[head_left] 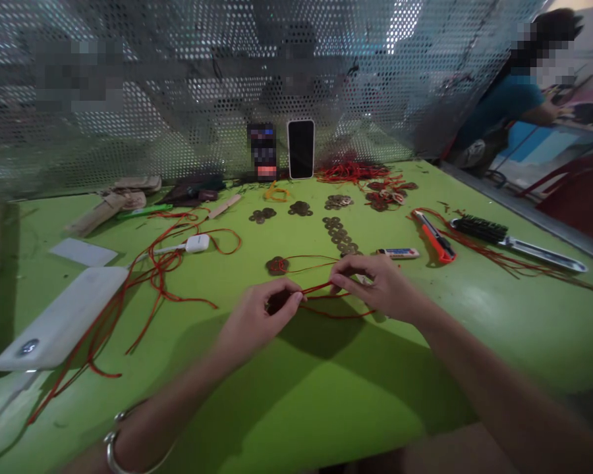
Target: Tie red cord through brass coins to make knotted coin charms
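**Left hand (267, 309) and right hand (380, 283) on red cord (317, 288)**

Pinching the red cord between thumb and fingertips at either end of a short, nearly straight stretch, low over the near middle of the green desk (346, 395). Slack strands just below. Apparently at the step of drawing or aligning strands; impossible to tell whether tying a knot. For the next move, likely calling for a firm pinch and even tension, without snagging the slack.

Just beyond the left hand, a coin cluster (277, 265) laced with red; beyond the right, a row of coins (340, 234). Farther right, a cutter (435, 240) and a brush (479, 228). To the left, loose cords (163, 263) and a power bank (64, 319). At the back, two upright phones (301, 149) and a tangle of red strands (350, 172).
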